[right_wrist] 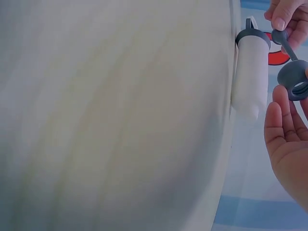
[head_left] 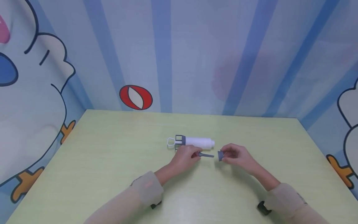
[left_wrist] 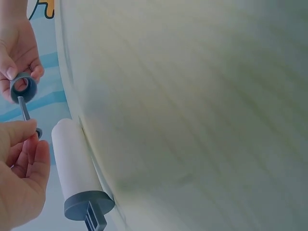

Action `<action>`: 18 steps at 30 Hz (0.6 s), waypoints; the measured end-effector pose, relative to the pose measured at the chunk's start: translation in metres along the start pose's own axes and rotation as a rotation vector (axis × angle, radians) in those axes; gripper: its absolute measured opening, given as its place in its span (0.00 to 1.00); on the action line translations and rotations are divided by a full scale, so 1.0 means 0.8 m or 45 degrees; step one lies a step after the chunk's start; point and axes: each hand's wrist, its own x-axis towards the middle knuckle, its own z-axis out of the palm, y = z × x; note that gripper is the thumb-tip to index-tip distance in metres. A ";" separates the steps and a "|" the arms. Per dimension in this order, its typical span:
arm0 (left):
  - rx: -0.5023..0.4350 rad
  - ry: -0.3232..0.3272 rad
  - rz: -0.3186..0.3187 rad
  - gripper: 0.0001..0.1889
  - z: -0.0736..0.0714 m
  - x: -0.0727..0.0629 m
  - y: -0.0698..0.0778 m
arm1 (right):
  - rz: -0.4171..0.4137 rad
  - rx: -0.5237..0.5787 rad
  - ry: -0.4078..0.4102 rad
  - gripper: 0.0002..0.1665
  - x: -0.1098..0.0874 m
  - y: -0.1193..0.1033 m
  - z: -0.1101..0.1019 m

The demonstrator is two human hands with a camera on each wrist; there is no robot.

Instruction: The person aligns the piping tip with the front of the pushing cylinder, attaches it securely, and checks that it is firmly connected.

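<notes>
My left hand (head_left: 183,158) pinches a thin grey stick with a small rounded end (head_left: 207,155) between thumb and fingers. Its free tip points right, towards a grey ring-shaped cap (head_left: 220,155), with a narrow gap showing between them in the head view. The fingertips of my right hand (head_left: 240,158) hold this cap by its edge. Ridges show inside the cap's opening in the right wrist view. Just beyond the left hand, a white syringe-like tube (head_left: 197,142) lies sideways on the table, its narrow tip to the right. A grey collar (left_wrist: 89,204) and white loop handle (head_left: 171,142) form its left end.
The pale green table (head_left: 117,149) runs back to a blue striped wall (head_left: 190,62) with a printed red-and-white ball (head_left: 136,97). Side walls with cartoon figures stand at left and right.
</notes>
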 end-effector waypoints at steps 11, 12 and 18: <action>-0.025 -0.002 -0.003 0.13 0.000 -0.001 0.008 | 0.016 0.105 -0.063 0.18 0.002 -0.007 0.013; -0.028 -0.008 -0.005 0.13 0.000 -0.001 0.008 | 0.024 0.110 -0.068 0.18 0.002 -0.008 0.013; -0.060 -0.020 0.007 0.13 -0.003 0.000 0.013 | 0.028 0.147 -0.074 0.18 0.005 -0.014 0.016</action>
